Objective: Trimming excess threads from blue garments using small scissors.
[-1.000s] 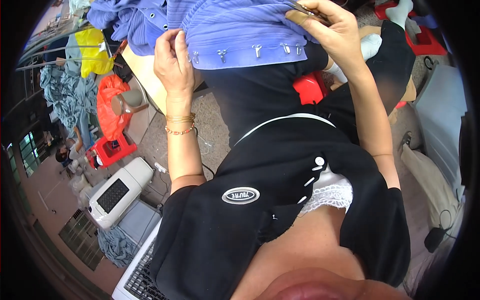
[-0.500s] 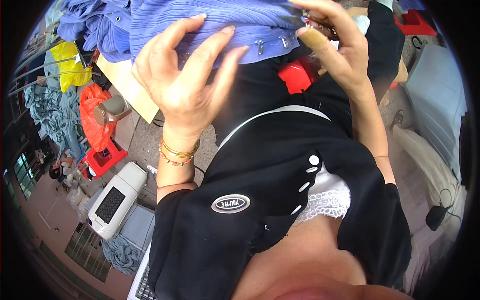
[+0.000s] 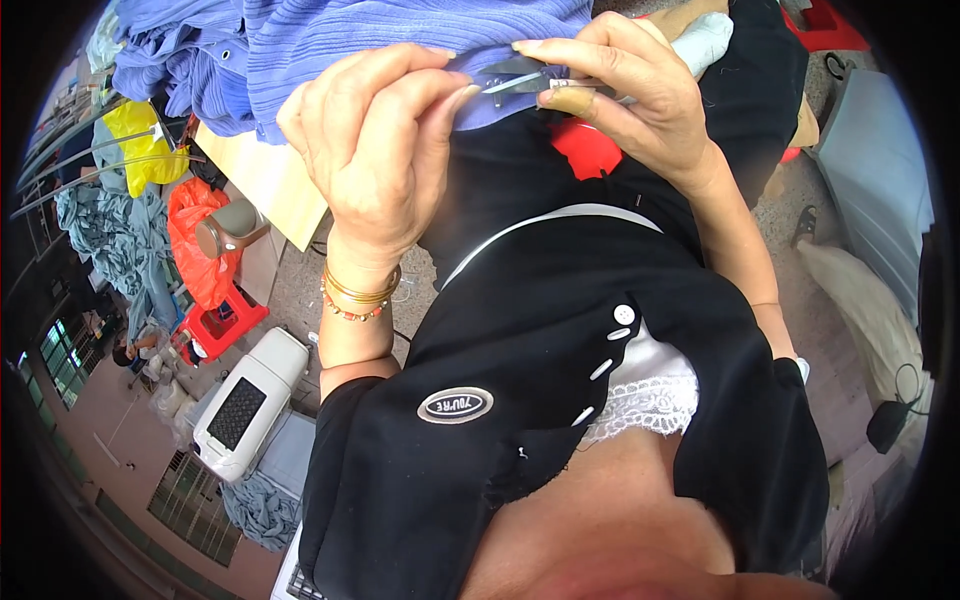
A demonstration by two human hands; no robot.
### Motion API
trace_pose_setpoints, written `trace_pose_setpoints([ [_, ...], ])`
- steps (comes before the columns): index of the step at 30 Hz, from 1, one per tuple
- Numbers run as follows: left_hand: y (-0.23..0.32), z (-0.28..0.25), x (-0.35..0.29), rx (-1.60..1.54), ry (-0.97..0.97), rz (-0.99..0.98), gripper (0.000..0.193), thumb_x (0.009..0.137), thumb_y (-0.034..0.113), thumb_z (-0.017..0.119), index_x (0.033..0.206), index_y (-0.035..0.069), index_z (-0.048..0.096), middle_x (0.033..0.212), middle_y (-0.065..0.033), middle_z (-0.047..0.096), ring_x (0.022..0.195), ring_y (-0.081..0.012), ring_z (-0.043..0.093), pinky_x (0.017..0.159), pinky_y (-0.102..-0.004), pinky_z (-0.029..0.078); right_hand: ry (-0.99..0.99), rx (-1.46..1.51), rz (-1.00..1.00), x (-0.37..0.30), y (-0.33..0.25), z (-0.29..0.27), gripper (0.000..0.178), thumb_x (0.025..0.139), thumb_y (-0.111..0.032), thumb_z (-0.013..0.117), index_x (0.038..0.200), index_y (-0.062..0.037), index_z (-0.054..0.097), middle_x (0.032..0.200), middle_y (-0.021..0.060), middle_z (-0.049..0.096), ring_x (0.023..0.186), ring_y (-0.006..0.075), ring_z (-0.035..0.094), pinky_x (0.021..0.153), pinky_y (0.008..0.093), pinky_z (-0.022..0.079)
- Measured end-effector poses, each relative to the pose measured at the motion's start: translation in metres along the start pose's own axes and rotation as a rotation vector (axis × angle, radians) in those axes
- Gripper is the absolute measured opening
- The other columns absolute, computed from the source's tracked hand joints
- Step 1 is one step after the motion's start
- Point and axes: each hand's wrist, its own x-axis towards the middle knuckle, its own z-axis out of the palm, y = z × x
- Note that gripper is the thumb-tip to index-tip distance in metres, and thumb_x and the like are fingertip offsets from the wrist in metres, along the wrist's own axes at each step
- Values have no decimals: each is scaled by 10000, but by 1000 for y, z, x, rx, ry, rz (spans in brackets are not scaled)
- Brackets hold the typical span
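A blue-violet ribbed garment [image 3: 400,30] lies across the top of the view, over my lap. My left hand [image 3: 375,150], with bracelets at the wrist, is closed, its thumb and fingertips pinched together at the garment's near edge. Small thread snips [image 3: 515,78] are in my right hand [image 3: 645,100], held between thumb and fingers. Their dark, pointed blades reach left over the edge, close to my left fingertips. Tan tape covers the right thumb. Small metal fasteners on the edge are partly hidden behind the blades. Whether any thread is between them is too small to tell.
At left stand a pale wooden board [image 3: 275,185], an orange-red bag [image 3: 200,235] with a brown cup [image 3: 230,228], and a red stool [image 3: 225,322]. Beyond are a yellow bag [image 3: 145,150], grey-blue cloth [image 3: 110,230] and a white machine [image 3: 255,385]. A person sits farther back.
My left hand has gone from spread fingers on the garment to a pinch at its edge. The right hand has moved left and lower, bringing the snips to that edge.
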Motion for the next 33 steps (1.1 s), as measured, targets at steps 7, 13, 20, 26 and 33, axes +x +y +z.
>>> trace_pose_setpoints([
  [7, 8, 2, 10, -47, -27, -40, 128, 790, 141, 758, 895, 121, 688, 976, 7, 685, 908, -170, 610, 847, -314, 365, 152, -71, -337, 12, 29, 12, 314, 815, -86, 773, 1122, -44, 719, 758, 5, 550, 673, 117, 496, 620, 258, 360],
  [13, 1, 11, 2, -118, 100, -144, 124, 860, 150, 728, 944, 103, 651, 1026, -37, 680, 974, -218, 591, 893, -354, 384, 44, 65, -32, 13, -2, -3, 229, 832, -81, 770, 1054, -39, 738, 742, 29, 566, 655, 164, 538, 618, 287, 397],
  [20, -27, 16, -13, -413, 339, -586, 309, 999, 227, 562, 1175, -26, 544, 1127, -122, 575, 1025, -205, 548, 943, -329, 422, 27, 639, 643, 14, 48, 9, 309, 864, -17, 747, 1147, 15, 628, 743, -52, 573, 646, 22, 502, 573, 190, 385],
  [26, -51, 9, -40, -365, 403, -694, 356, 1029, 302, 483, 1090, -28, 603, 1034, -97, 616, 936, -179, 568, 869, -299, 445, 96, 805, 530, 70, 34, -3, 120, 917, -40, 678, 1025, 12, 673, 897, 23, 688, 757, 77, 633, 678, 197, 504],
  [33, -89, 9, -72, -84, 434, -600, 264, 1016, 218, 526, 1106, -14, 613, 937, -48, 596, 799, -115, 510, 761, -257, 439, -45, 379, 339, 161, 25, 14, 101, 915, -115, 705, 946, -29, 662, 734, -69, 583, 657, 17, 500, 606, 178, 409],
])
